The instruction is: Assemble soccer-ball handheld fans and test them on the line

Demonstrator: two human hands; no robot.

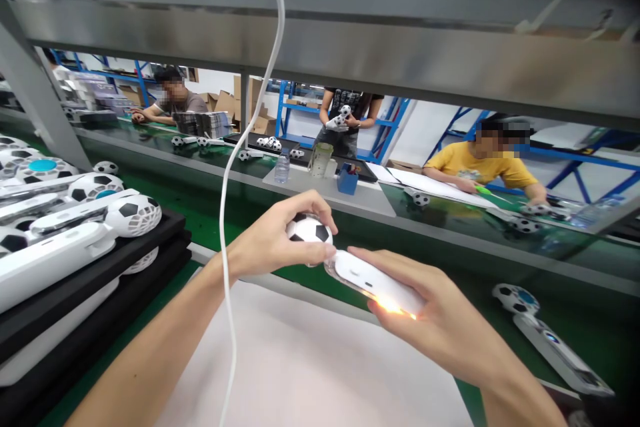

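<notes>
A white handheld fan with a black-and-white football-patterned head point(311, 229) is held up in front of me between both hands. My left hand point(273, 235) curls its fingers and thumb around the round head. In my right hand point(440, 310) lies the white handle point(373, 275), gripped along its sides. A bright orange-yellow light glows along the handle's lower edge. The head and handle meet at a joint, bent at an angle. Beneath my hands is a white sheet point(300, 360) on the bench.
Black trays point(165, 230) of similar fans are stacked at left. Another fan point(555, 347) lies at right on the green surface. A white cable point(227, 213) hangs down in front of me. Across the line, several people work near a bottle point(281, 169) and a blue box point(347, 180).
</notes>
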